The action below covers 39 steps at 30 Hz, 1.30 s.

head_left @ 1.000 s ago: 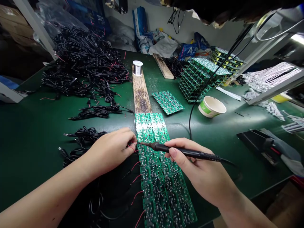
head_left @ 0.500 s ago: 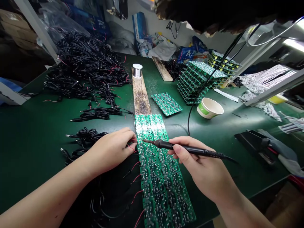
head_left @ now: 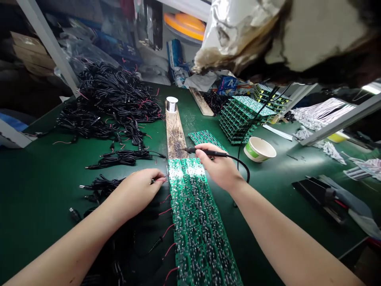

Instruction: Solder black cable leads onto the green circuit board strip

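Note:
My right hand (head_left: pixel 222 169) grips a soldering iron (head_left: pixel 210 152) like a pen. The iron's tip is at the dark, solder-stained end of a wooden strip (head_left: pixel 172 129), just beyond the green circuit board panel (head_left: pixel 198 214). With thumb and fingers closed, my left hand (head_left: pixel 141 188) pinches a thin cable end (head_left: pixel 166 177) with red and dark wires at the panel's left edge. Along that same edge, several red wires (head_left: pixel 167 230) run off the panel toward black cables. A roll of solder wire (head_left: pixel 172 104) stands at the strip's far end.
Black cables (head_left: pixel 110 89) are heaped at the back left, with more bundles (head_left: pixel 119 158) nearer. Another board panel (head_left: pixel 206 137) lies behind my right hand. Stacked boards (head_left: pixel 238 119), a paper cup (head_left: pixel 260 149) and a black holder (head_left: pixel 318 198) stand to the right. A wrapped object (head_left: pixel 253 35) hangs overhead.
My right hand has moved the soldering iron from the panel's left edge away to the wooden strip. My left hand stays by the panel's edge, still pinching. The camera view has tilted up slightly.

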Each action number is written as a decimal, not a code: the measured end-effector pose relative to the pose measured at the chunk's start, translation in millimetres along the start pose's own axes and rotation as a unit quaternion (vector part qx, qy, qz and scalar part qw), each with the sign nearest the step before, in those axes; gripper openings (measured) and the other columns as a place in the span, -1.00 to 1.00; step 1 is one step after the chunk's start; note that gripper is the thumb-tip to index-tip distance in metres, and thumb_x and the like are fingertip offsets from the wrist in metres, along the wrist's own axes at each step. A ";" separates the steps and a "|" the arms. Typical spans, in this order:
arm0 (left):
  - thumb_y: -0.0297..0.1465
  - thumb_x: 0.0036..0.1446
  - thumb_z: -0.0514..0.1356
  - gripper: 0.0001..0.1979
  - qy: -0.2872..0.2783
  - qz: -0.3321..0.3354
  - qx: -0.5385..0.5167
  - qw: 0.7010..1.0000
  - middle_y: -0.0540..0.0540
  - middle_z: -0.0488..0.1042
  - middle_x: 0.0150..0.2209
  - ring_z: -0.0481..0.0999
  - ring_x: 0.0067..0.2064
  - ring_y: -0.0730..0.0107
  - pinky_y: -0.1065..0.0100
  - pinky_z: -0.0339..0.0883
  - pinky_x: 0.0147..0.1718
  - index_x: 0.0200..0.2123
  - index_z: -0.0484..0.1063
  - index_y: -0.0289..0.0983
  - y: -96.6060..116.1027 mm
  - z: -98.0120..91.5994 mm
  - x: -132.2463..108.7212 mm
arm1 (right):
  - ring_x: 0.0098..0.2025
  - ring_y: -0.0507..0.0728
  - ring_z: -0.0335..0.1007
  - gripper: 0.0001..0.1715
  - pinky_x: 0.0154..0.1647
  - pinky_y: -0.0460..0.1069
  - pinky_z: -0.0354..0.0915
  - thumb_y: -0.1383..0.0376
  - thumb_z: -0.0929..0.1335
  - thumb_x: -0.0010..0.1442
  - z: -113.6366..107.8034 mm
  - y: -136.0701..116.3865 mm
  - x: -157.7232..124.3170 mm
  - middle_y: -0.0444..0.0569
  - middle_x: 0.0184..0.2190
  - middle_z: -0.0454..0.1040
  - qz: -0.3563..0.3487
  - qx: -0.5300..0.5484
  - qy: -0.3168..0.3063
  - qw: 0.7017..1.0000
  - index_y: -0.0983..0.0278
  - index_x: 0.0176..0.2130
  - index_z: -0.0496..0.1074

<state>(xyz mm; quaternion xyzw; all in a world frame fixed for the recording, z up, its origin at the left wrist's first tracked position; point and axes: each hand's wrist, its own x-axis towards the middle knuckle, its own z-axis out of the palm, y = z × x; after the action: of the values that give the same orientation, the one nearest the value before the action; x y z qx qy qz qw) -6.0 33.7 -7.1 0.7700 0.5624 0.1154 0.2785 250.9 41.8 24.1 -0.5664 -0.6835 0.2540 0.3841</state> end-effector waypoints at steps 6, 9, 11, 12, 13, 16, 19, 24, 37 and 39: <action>-0.23 0.38 0.06 -0.66 -0.009 0.012 0.012 1.000 -0.06 0.72 -0.04 0.66 -0.04 0.09 0.21 0.41 -0.13 -0.09 0.65 -0.10 3.2 -0.6 -3.7 | -0.22 0.16 0.51 -0.72 -0.16 0.09 0.39 0.08 0.36 0.41 3.2 2.0 6.0 -0.03 -0.21 0.62 0.007 -0.004 -0.008 1.000 0.18 -0.06 0.58; -0.23 0.38 0.07 -0.66 -0.010 0.039 0.033 0.999 -0.08 0.70 0.00 0.65 -0.02 0.09 0.19 0.41 -0.10 -0.07 0.65 -0.11 3.0 2.7 -4.6 | -0.23 0.15 0.51 -0.69 -0.20 0.09 0.39 0.06 0.35 0.42 1.9 3.9 6.8 -0.02 -0.19 0.62 0.013 0.001 -0.004 1.000 0.18 -0.04 0.58; -0.25 0.38 0.05 -0.66 -0.008 0.040 0.042 0.998 -0.08 0.70 -0.01 0.64 -0.02 0.09 0.18 0.40 -0.11 -0.07 0.65 -0.10 3.2 3.6 -5.1 | -0.24 0.15 0.51 -0.68 -0.22 0.09 0.39 0.05 0.36 0.41 1.8 4.9 8.5 -0.02 -0.19 0.62 0.015 0.000 -0.001 1.000 0.18 -0.04 0.58; -0.26 0.38 0.05 -0.66 -0.006 0.037 0.046 0.998 -0.07 0.70 -0.02 0.64 -0.03 0.08 0.18 0.40 -0.12 -0.08 0.65 -0.10 3.6 3.4 -5.4 | -0.25 0.15 0.50 -0.68 -0.22 0.09 0.39 0.06 0.36 0.41 1.9 5.3 9.5 -0.02 -0.20 0.62 0.016 -0.002 0.000 1.000 0.18 -0.04 0.58; -0.27 0.37 0.04 -0.66 -0.003 0.033 0.048 0.998 -0.06 0.70 -0.03 0.65 -0.04 0.08 0.19 0.39 -0.13 -0.08 0.65 -0.09 4.2 2.8 -5.7 | -0.26 0.15 0.50 -0.69 -0.22 0.09 0.38 0.06 0.37 0.41 2.2 5.6 10.5 -0.02 -0.21 0.62 0.017 -0.004 0.001 1.000 0.19 -0.04 0.58; -0.29 0.35 0.04 -0.68 -0.002 0.019 0.049 0.999 -0.04 0.71 -0.07 0.65 -0.08 0.09 0.21 0.35 -0.20 -0.12 0.63 -0.08 6.4 0.5 -6.5 | -0.26 0.14 0.51 -0.70 -0.21 0.10 0.39 0.08 0.37 0.40 2.7 6.2 12.2 -0.03 -0.22 0.61 0.018 -0.007 0.001 1.000 0.19 -0.05 0.58; -0.30 0.34 0.04 -0.72 -0.013 0.004 0.050 0.999 -0.03 0.69 -0.11 0.64 -0.10 0.08 0.21 0.32 -0.23 -0.15 0.58 -0.10 7.9 0.0 -7.0 | -0.26 0.15 0.51 -0.70 -0.23 0.10 0.38 0.08 0.37 0.40 2.3 6.6 11.6 -0.02 -0.23 0.61 0.020 -0.009 -0.001 1.000 0.20 -0.06 0.59; -0.26 0.36 0.02 -0.74 -0.019 0.007 0.043 0.999 -0.06 0.66 -0.12 0.61 -0.14 0.08 0.19 0.30 -0.25 -0.14 0.51 -0.12 7.7 3.7 -6.2 | -0.27 0.15 0.50 -0.70 -0.27 0.09 0.36 0.08 0.37 0.41 2.5 7.0 11.6 -0.03 -0.25 0.60 0.019 -0.010 -0.001 1.000 0.20 -0.05 0.59; -0.24 0.36 0.04 -0.71 -0.030 0.004 0.069 0.997 0.00 0.69 -0.09 0.63 -0.09 0.09 0.21 0.28 -0.20 -0.11 0.58 -0.08 7.4 3.4 -6.3 | -0.24 0.15 0.56 -0.66 -0.27 0.07 0.45 0.01 0.40 0.45 -21.7 -12.9 -51.0 -0.04 -0.21 0.66 0.032 0.032 0.046 0.998 0.15 0.03 0.62; -0.23 0.35 0.04 -0.71 -0.030 -0.002 0.071 0.997 0.00 0.70 -0.12 0.63 -0.12 0.09 0.22 0.26 -0.23 -0.11 0.57 -0.08 7.0 4.0 -6.2 | -0.25 0.13 0.56 -0.67 -0.29 0.05 0.47 0.00 0.42 0.44 -24.2 -15.9 -64.1 -0.06 -0.21 0.67 0.043 0.036 0.042 0.998 0.13 0.02 0.63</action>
<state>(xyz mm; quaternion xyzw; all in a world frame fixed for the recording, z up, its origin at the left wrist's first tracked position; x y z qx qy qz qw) -0.5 25.2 -5.6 0.7900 0.5619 0.0517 0.2399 265.5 -26.1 35.2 -0.5915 -0.6321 0.2707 0.4210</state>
